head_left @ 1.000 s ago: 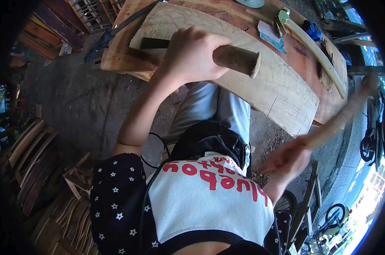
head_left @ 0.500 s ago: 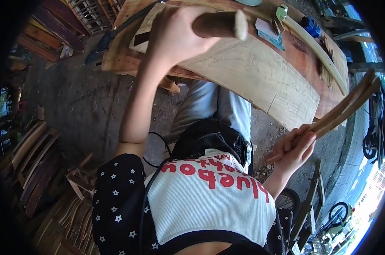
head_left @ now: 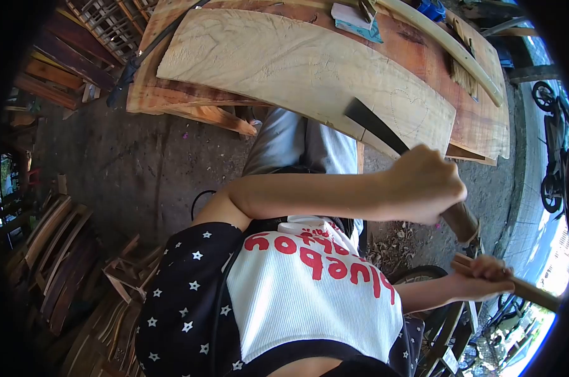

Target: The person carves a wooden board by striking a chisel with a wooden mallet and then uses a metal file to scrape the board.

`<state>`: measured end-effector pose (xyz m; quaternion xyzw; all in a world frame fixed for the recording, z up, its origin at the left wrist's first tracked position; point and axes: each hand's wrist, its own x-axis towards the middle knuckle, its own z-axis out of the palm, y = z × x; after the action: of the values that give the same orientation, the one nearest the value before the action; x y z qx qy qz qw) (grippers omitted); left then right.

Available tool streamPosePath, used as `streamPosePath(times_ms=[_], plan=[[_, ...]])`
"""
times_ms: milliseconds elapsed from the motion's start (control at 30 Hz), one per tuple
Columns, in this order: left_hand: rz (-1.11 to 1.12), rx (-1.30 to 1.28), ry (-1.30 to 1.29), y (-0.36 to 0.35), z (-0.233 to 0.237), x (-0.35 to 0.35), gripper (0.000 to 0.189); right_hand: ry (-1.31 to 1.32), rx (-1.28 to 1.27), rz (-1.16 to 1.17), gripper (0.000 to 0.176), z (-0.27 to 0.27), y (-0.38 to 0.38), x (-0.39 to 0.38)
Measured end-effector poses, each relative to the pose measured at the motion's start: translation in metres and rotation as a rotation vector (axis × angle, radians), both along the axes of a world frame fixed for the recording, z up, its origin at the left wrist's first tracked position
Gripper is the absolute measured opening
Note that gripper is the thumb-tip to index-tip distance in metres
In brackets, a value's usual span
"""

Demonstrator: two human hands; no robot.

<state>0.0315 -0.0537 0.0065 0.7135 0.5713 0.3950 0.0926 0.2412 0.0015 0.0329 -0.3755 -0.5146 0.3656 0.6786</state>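
The left hand has its grip closed firmly around the wooden handle of the chisel. The chisel is in the air at the right end of the pale board, its long axis running diagonally across the view. The dark, flat blade points to the upper left, over the board, and the handle end points to the lower right; if the blade touches the board, I cannot tell. The right hand is lower and further right, with the fingers closed on a wooden stick, which lies slanting, its longer part going down to the right. The board rests on the desk, near a curved wooden strip, and has a dotted outline near its right end.
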Motion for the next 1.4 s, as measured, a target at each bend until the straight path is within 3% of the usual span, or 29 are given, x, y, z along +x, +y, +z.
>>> streamPosePath(times_ms=[67, 167, 233, 300, 333, 400, 433, 500, 533, 600, 633, 667, 733, 767, 833, 867, 933, 1000, 1033, 1067, 1200, 1267, 1300, 1400], plan=[[0.056, -0.050, -0.014, -0.001, -0.001, -0.011, 0.012, 0.017, 0.039, -0.034, 0.046, 0.008, 0.003, 0.004], [0.092, -0.036, 0.024, -0.004, 0.001, -0.019, 0.011, 0.249, 0.233, -0.152, 0.044, 0.002, 0.006, -0.002], [0.159, -0.006, 0.010, -0.004, 0.001, -0.022, 0.010, 0.498, 0.284, 0.367, 0.040, -0.027, -0.014, -0.024], [0.180, -0.056, -0.001, -0.002, 0.000, -0.030, 0.010, -0.807, 0.196, -0.448, 0.037, -0.098, -0.036, -0.018], [0.193, -0.118, -0.017, -0.002, -0.001, -0.035, 0.011, -0.805, 0.196, -0.443, 0.037, -0.095, -0.044, -0.013], [0.301, -0.077, 0.076, -0.008, -0.003, -0.049, 0.010, -0.491, -0.266, 0.053, 0.033, -0.082, -0.064, -0.006], [0.297, -0.057, 0.058, -0.011, 0.000, -0.050, 0.010, -0.498, -0.275, 0.047, 0.033, -0.078, -0.069, -0.010], [0.307, -0.031, 0.040, -0.014, 0.003, -0.055, 0.009, 0.338, -0.392, 0.529, 0.040, -0.072, -0.073, -0.030], [0.331, -0.040, 0.021, -0.015, 0.001, -0.061, 0.009, -0.672, -0.369, 0.542, 0.043, -0.079, -0.084, -0.043], [0.405, -0.020, 0.052, -0.018, -0.002, -0.072, 0.008, -0.539, -0.443, 0.681, 0.047, -0.074, -0.070, -0.037], [0.384, 0.015, 0.031, -0.021, -0.001, -0.075, 0.008, -0.443, -0.095, 0.120, 0.046, -0.074, -0.060, -0.057], [0.360, 0.045, 0.003, -0.025, 0.000, -0.076, 0.008, -0.131, -0.280, 0.363, 0.046, -0.044, -0.050, -0.054], [0.357, 0.047, -0.014, -0.029, 0.005, -0.079, 0.008, 0.227, -0.125, 0.323, 0.049, -0.021, -0.033, -0.048], [0.354, 0.054, -0.030, -0.029, 0.007, -0.080, 0.008, 0.225, -0.120, 0.328, 0.049, -0.022, -0.030, -0.049], [0.353, 0.061, -0.033, -0.029, 0.006, -0.080, 0.008, 0.399, 0.255, 0.442, 0.047, -0.030, -0.027, -0.055], [0.347, 0.066, -0.032, -0.028, 0.005, -0.080, 0.008, 0.399, 0.256, 0.446, 0.047, -0.040, -0.039, -0.062], [0.367, 0.005, -0.025, -0.027, -0.001, -0.089, 0.008, -0.688, -0.140, 0.523, 0.046, -0.060, -0.074, -0.087], [0.426, -0.028, 0.040, -0.034, 0.001, -0.099, 0.010, -0.654, -0.017, 0.334, 0.043, -0.063, -0.060, -0.081], [0.419, -0.001, 0.031, -0.037, 0.003, -0.103, 0.012, -0.476, 0.057, 0.165, 0.046, -0.056, -0.045, -0.079], [0.406, 0.016, 0.013, -0.042, 0.005, -0.103, 0.014, -0.093, -0.266, 0.306, 0.049, -0.035, -0.040, -0.065], [0.424, 0.052, -0.005, -0.045, 0.011, -0.109, 0.016, 0.239, 0.231, 0.079, 0.050, -0.017, -0.021, -0.074], [0.426, 0.080, 0.000, -0.045, 0.008, -0.108, 0.016, 0.490, 0.317, 0.607, 0.045, -0.039, -0.034, -0.099], [0.432, 0.082, -0.001, -0.045, 0.006, -0.110, 0.016, 0.489, 0.317, 0.614, 0.045, -0.051, -0.043, -0.101], [0.514, 0.029, 0.058, -0.051, 0.004, -0.126, 0.014, -0.858, 0.122, 0.365, 0.028, -0.082, -0.068, -0.099]])
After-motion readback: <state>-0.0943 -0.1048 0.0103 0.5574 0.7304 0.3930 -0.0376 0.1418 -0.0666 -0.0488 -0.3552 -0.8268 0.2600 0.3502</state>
